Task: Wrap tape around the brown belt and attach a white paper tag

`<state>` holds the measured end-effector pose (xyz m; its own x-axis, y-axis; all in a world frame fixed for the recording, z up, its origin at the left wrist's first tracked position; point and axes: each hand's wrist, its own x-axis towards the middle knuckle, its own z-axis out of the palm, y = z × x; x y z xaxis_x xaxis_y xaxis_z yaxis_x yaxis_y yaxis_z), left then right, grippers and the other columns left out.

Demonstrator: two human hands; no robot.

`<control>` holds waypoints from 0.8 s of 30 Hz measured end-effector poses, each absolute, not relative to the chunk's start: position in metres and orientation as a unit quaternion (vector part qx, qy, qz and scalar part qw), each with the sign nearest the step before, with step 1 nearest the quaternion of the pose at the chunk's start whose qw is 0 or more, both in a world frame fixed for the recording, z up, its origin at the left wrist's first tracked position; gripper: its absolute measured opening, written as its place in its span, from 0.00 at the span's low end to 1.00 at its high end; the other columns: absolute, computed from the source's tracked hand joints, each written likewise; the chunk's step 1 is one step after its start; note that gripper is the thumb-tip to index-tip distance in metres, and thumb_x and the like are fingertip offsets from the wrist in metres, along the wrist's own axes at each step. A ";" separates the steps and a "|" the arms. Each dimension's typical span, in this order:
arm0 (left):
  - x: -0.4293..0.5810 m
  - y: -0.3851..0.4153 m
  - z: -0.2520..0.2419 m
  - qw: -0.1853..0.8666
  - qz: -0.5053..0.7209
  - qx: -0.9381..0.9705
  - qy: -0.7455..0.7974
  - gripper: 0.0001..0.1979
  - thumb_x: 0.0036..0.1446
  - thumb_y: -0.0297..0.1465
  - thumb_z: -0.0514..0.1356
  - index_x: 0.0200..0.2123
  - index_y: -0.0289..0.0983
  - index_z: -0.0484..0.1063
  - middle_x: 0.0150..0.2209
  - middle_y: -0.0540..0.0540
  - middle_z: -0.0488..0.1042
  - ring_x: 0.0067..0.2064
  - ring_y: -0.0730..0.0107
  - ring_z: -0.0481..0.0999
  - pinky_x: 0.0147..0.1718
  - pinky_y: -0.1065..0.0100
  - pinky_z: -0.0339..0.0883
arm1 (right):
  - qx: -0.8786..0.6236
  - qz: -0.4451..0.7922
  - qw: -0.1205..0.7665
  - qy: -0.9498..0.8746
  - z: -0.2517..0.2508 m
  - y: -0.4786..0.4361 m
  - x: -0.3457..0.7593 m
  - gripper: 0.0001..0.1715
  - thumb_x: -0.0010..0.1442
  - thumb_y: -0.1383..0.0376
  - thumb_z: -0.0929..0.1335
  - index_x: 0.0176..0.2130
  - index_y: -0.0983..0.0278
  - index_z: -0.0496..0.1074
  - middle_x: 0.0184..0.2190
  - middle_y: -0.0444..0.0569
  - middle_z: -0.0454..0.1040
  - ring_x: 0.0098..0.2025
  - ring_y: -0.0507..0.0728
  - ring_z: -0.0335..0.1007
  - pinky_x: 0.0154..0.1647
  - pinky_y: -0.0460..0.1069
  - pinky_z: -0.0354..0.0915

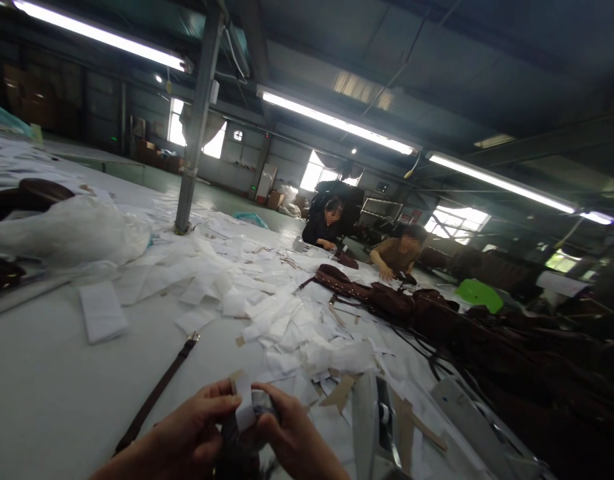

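Observation:
My left hand (194,420) is closed, its thumb and fingers pinching a small white paper strip (245,403). Close beside it, my right hand (294,427) curls round a greyish, shiny bundle (261,402) that partly sits behind the strip. What the bundle is I cannot make out, and its lower part is dark and blurred between the hands. Left of my hands a dark brown strap (159,393) with a metal buckle (194,338) lies on the white table (41,373). A grey box-like device (369,420) stands right of my right hand.
Loose white paper (287,323) and tan card scraps (339,393) cover the table's middle. Dark brown bags (421,307) with straps pile up at right. A plastic bag (87,233) lies at left, near a metal post (194,133). Two people (321,230) work across the table.

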<state>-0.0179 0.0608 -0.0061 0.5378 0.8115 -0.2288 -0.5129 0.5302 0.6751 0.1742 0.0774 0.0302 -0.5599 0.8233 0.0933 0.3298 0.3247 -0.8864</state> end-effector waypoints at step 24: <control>-0.020 0.065 -0.003 0.755 0.289 0.476 0.347 0.24 0.49 0.44 0.64 0.43 0.34 0.66 0.31 0.42 0.76 0.19 0.73 0.73 0.14 0.77 0.60 | -0.409 0.589 0.190 -0.670 0.064 0.097 0.162 0.14 0.50 0.65 0.70 0.38 0.67 0.76 0.20 0.38 0.66 0.21 0.45 0.55 0.21 0.41 0.52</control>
